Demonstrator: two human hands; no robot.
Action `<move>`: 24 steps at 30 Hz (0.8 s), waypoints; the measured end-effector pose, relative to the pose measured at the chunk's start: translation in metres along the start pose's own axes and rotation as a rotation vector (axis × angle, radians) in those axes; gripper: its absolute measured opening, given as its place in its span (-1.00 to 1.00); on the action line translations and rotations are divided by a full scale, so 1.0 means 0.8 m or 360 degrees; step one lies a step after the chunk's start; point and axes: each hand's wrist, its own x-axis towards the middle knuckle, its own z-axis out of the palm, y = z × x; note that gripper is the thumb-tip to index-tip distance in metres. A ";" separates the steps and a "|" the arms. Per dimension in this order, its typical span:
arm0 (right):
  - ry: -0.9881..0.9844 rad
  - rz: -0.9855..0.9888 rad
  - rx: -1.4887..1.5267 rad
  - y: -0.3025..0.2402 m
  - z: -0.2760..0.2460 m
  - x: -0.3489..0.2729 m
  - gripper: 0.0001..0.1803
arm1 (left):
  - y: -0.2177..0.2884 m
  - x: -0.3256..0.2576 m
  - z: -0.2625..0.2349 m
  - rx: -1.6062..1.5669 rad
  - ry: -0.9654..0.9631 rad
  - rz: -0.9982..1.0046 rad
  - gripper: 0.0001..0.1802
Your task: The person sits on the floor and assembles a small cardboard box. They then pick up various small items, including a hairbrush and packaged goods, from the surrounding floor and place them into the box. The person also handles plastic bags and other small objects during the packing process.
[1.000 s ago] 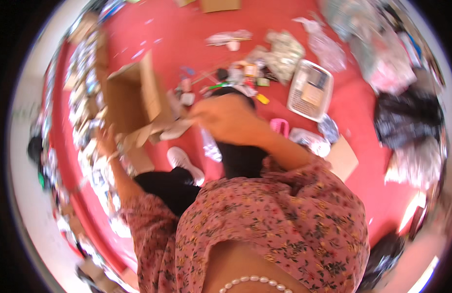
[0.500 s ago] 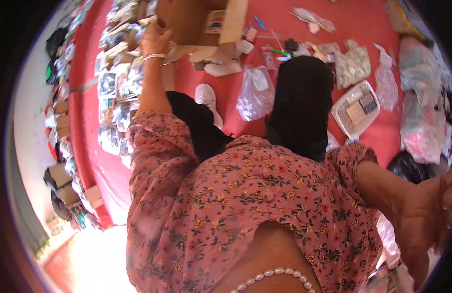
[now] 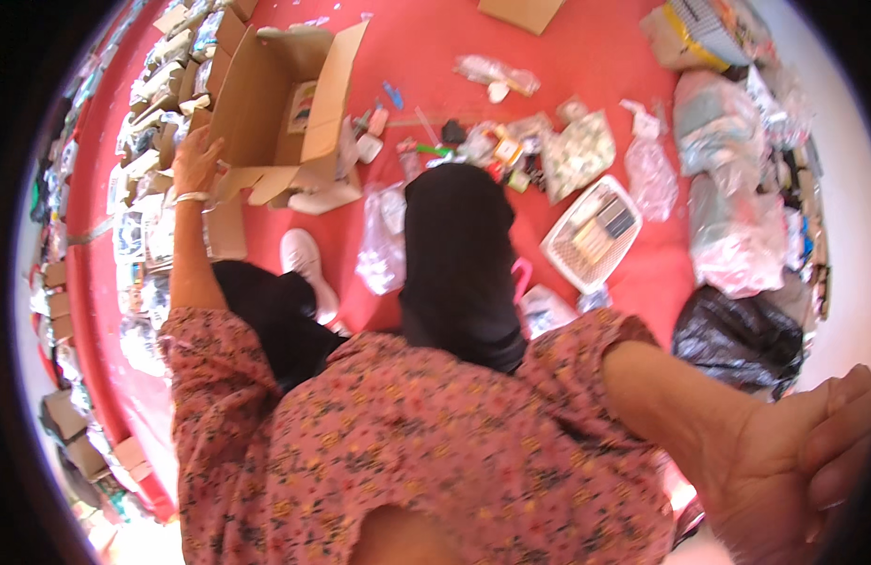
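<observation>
At the far left my left hand [image 3: 198, 162] reaches to the near left corner of a large open cardboard box [image 3: 252, 122]. Its fingers bend at the box's edge, with the thumb on the box side; the fingertips are partly hidden. Inside the box lies a flat printed item [image 3: 302, 106]. My right hand [image 3: 793, 461] is raised at the lower right, palm turned up and fingers curled in. The dark rim cuts it off, so whatever the fingers hold, if anything, is hidden. It is nearest to a black plastic bag [image 3: 741, 337] on the floor.
Rows of packaged goods [image 3: 153, 151] line the left side. Between my legs lies a clear plastic bag [image 3: 382, 240]. A white basket [image 3: 565, 256] with boxes stands right of my knee, near a bag of pale pieces [image 3: 581, 151]. Full plastic bags [image 3: 737, 235] line the right wall.
My view has shifted, so the box, basket and bags appear farther left and lower. My left hand stays by the box. My right hand's fingers have curled in from a more open pose.
</observation>
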 end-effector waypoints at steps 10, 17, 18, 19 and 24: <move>0.0195 -0.0094 0.0252 0.014 -0.063 0.013 -0.53 | -0.072 -0.036 0.043 -0.0139 0.0261 -0.0051 -0.64; 0.0342 0.0048 0.0083 -0.025 -0.064 -0.001 -0.56 | -0.013 0.019 0.015 0.0128 -0.0117 0.0183 -0.59; 0.0351 0.0061 0.0111 -0.018 -0.056 -0.001 -0.57 | -0.037 0.029 0.019 0.0229 -0.0095 0.0216 -0.59; 0.0342 0.0075 0.0138 -0.015 -0.050 -0.001 -0.57 | -0.054 0.013 0.024 0.0300 -0.0049 0.0233 -0.59; 0.0311 0.0061 0.0180 -0.019 -0.038 0.000 -0.60 | -0.004 0.006 0.020 0.0032 -0.0156 -0.0004 -0.64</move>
